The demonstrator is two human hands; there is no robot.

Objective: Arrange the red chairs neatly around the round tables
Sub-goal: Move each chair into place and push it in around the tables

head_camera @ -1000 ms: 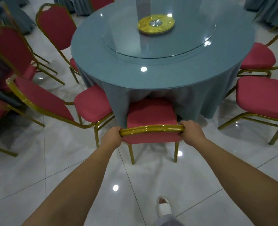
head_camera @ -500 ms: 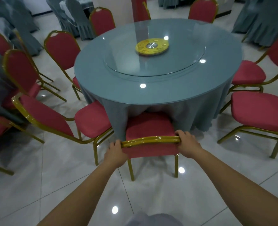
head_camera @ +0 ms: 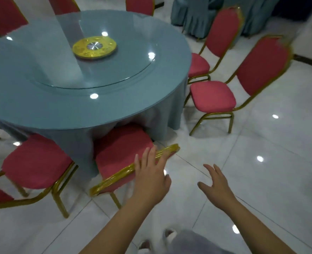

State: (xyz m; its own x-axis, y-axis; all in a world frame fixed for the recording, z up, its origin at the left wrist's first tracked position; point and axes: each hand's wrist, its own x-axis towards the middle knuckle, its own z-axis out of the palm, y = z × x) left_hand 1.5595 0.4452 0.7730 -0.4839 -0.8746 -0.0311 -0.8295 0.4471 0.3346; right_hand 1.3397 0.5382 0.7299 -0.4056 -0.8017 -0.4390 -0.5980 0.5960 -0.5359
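We see tucked chair seat-first under round table. Left hand spread over its gold back rail, maybe touching; blur hides contact. Right hand spread, empty. We should take right-side chair two-handed, push straight.

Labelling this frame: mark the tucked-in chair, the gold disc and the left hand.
tucked-in chair (head_camera: pixel 120 143), head view, red seat.
gold disc (head_camera: pixel 94 46), head view, silver centre.
left hand (head_camera: pixel 151 180), head view, back of hand.
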